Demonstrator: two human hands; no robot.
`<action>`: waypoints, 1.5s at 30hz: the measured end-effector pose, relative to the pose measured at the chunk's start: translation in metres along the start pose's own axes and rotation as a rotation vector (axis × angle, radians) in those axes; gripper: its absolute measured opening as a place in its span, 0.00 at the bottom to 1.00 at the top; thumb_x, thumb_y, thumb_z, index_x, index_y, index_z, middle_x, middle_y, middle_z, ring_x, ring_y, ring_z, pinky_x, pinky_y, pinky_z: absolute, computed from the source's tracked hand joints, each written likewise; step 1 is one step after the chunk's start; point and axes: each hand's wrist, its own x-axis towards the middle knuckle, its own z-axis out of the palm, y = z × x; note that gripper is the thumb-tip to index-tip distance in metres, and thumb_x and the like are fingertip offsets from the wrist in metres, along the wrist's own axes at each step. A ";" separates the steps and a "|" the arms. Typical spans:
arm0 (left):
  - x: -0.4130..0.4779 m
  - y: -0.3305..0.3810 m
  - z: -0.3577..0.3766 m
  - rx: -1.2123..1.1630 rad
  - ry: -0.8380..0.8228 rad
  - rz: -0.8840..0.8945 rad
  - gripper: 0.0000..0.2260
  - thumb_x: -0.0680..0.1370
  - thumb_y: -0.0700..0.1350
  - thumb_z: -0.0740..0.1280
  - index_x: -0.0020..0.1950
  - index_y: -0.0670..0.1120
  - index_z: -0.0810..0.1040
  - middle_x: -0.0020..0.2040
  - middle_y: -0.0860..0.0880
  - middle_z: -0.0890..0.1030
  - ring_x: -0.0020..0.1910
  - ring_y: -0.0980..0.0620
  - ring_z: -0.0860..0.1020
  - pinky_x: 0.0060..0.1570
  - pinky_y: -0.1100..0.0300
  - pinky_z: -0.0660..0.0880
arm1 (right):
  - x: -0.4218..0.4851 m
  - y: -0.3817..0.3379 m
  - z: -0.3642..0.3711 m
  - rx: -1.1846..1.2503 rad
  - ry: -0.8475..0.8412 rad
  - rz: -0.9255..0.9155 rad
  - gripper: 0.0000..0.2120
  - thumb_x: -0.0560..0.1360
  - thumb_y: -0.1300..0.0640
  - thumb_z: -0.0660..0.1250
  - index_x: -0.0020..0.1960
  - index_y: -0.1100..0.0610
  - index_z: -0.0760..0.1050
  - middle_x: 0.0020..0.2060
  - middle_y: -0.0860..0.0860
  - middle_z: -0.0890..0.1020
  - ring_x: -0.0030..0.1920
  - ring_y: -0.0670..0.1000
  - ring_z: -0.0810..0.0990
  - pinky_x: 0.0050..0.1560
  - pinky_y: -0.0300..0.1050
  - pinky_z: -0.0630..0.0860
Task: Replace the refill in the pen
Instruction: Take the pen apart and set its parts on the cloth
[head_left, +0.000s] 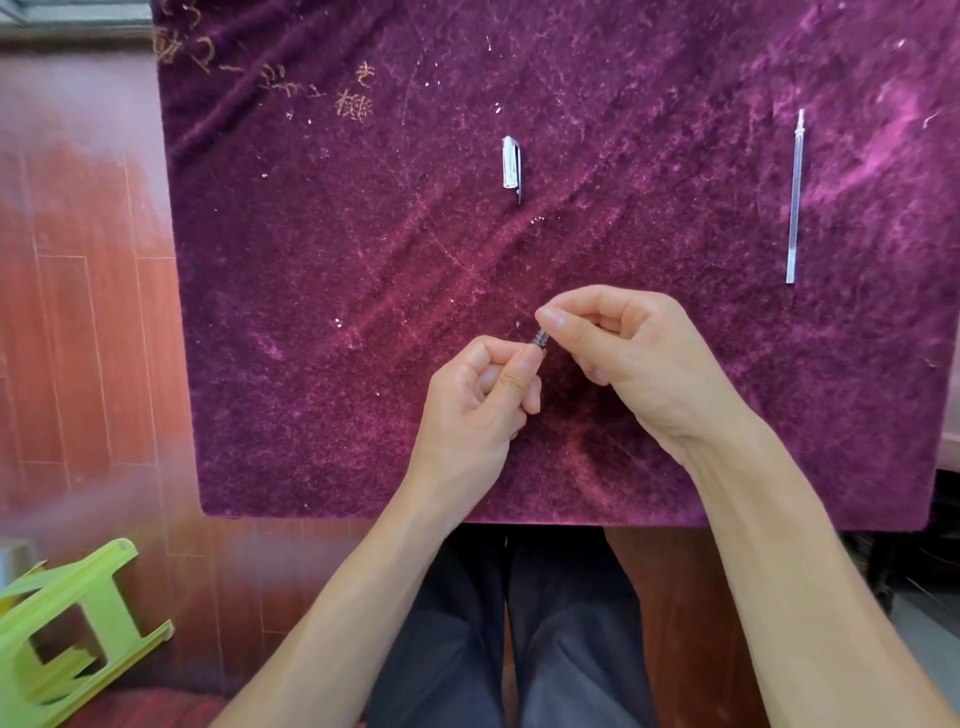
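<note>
A dark purple velvet cloth (363, 291) covers the surface and fills most of the frame, creased in diagonal folds, with gold embroidery at its upper left. To the left of it runs a reddish wooden floor (78, 312), and a lime-green plastic stool (67, 629) lies tipped on its side at the lower left. At the bottom centre the person's dark trousers (519, 623) show between two bare forearms that reach up to the middle of the cloth. The right hand (639, 358), just right of centre, is curled with its thumb and forefinger pinched narrowly on the upper end of a small dark pen part (540, 338). The left hand (478, 400), just below and to the left, is closed in a loose fist with thumb and forefinger pinching the lower end of the same piece; most of that piece is hidden by the fingers, so what it is exactly cannot be told. A long, thin, clear refill (795, 202) lies almost upright in the frame at the far right of the cloth, well apart from both hands. A short clear pen cap (511, 166) with a clip lies above centre, also apart from the hands.
</note>
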 end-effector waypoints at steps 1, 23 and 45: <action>0.000 0.000 0.000 -0.002 -0.001 0.000 0.11 0.84 0.45 0.65 0.51 0.38 0.79 0.34 0.46 0.78 0.25 0.59 0.68 0.26 0.66 0.65 | 0.000 0.000 -0.001 -0.006 -0.015 -0.005 0.05 0.82 0.53 0.73 0.52 0.50 0.88 0.29 0.37 0.80 0.32 0.38 0.74 0.37 0.30 0.73; -0.004 0.003 -0.001 -0.043 -0.031 0.076 0.09 0.84 0.45 0.66 0.51 0.41 0.80 0.34 0.46 0.80 0.26 0.57 0.70 0.27 0.66 0.67 | -0.008 0.001 -0.003 0.158 -0.045 -0.024 0.04 0.81 0.53 0.74 0.52 0.50 0.88 0.32 0.39 0.80 0.34 0.40 0.73 0.39 0.34 0.73; 0.011 0.011 -0.008 -0.112 0.016 0.060 0.09 0.84 0.45 0.66 0.52 0.39 0.79 0.36 0.47 0.81 0.27 0.58 0.70 0.31 0.68 0.69 | 0.057 -0.040 -0.008 -0.126 0.322 -0.272 0.05 0.78 0.57 0.77 0.53 0.53 0.88 0.40 0.44 0.89 0.35 0.38 0.83 0.42 0.31 0.78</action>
